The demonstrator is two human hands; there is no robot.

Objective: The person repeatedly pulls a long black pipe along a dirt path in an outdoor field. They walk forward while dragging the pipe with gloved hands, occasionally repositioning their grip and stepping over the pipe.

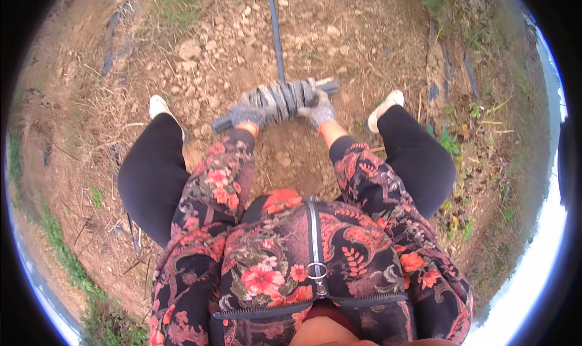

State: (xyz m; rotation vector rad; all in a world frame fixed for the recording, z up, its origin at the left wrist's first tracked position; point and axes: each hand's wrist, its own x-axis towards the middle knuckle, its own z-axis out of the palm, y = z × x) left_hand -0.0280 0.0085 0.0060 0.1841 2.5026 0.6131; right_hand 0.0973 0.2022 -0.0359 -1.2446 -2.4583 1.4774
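Between my hands is a roll of flat black drip tape (285, 101), dusty with soil and wound in several turns around a bar whose ends stick out at both sides. My left hand (250, 111), in a grey knit glove, grips the roll's left part. Around its lower right side closes my right hand (319, 111), gloved alike. From the top of the roll a single strip of tape (275, 32) runs straight away from me over the ground. The roll lies slightly tilted, its right end farther from me; the fingertips are partly hidden behind it.
Dry soil with clods and stones (195, 50) lies ahead. My shoes stand wide apart, left (158, 106) and right (386, 109). Torn dark plastic film (109, 43) lies at the left, with more strips at the right. Dry straw, grass and green weeds (449, 143) grow around.
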